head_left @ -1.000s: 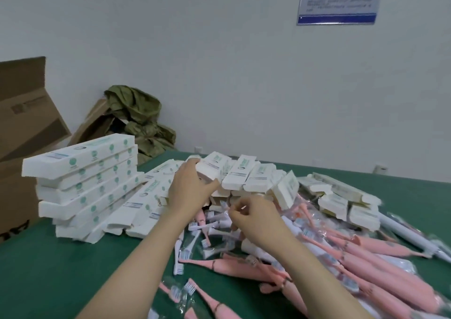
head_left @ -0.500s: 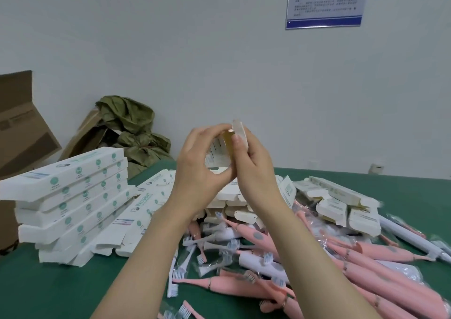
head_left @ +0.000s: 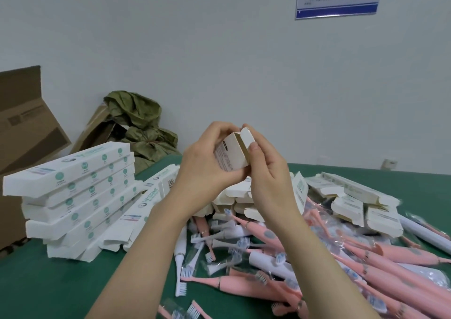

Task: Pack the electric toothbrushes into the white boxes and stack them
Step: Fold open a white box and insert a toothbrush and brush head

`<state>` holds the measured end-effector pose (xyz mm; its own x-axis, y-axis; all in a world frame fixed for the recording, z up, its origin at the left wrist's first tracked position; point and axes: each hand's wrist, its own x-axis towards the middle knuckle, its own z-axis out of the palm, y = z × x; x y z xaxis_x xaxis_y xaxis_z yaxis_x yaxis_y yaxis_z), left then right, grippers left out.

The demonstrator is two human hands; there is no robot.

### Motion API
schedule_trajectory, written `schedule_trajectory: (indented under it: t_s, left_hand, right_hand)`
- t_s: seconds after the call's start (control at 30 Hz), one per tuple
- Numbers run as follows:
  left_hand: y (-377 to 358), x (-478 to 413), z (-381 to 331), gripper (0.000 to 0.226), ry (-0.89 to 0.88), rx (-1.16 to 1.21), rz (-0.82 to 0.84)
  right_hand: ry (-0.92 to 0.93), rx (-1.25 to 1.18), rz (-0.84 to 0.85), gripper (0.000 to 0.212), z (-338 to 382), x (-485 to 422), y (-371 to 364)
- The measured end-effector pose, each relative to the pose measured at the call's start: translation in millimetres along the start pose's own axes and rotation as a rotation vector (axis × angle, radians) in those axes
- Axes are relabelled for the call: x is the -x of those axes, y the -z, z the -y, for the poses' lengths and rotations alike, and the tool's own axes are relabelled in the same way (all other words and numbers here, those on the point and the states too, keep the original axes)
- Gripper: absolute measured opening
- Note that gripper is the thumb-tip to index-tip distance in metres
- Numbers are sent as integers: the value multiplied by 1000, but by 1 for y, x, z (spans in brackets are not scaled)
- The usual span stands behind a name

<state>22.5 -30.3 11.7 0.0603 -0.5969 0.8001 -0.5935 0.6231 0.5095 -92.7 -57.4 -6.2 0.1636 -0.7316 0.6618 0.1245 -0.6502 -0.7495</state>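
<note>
Both hands are raised above the middle of the table (head_left: 48, 292), holding one white box (head_left: 230, 156) in the air, well above the heap below. The left hand (head_left: 205, 172) wraps its curled fingers (head_left: 218, 129) round the box's body. The right hand (head_left: 271, 182) pinches the open end flap (head_left: 247, 137) with its thumb. Under the forearms, pink and white toothbrushes (head_left: 353, 260) sprawl from the middle toward the right and near edges. Flat boxes (head_left: 351, 196) lie toward the far edge. A leaning stack of long white boxes (head_left: 73, 187) sits near the left edge, and bare green table shows in front of it at the near-left corner. A cardboard carton (head_left: 22, 123) stands beyond the left edge.
</note>
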Motion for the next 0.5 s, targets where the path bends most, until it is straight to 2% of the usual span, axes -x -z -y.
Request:
schedule_trajectory:
  t_s: [0.17, 0.37, 0.5]
  left_hand:
    - [-1, 1, 0, 48, -1, 12, 20]
    - [-7, 0, -3, 40, 5, -42, 29]
    - [-4, 2, 1, 38, 19, -86, 27]
  right_hand:
    - [203, 387, 28, 52, -2, 1, 4]
    - [256, 440, 21, 53, -8, 2, 2]
    - [226, 560, 104, 61, -12, 8, -4]
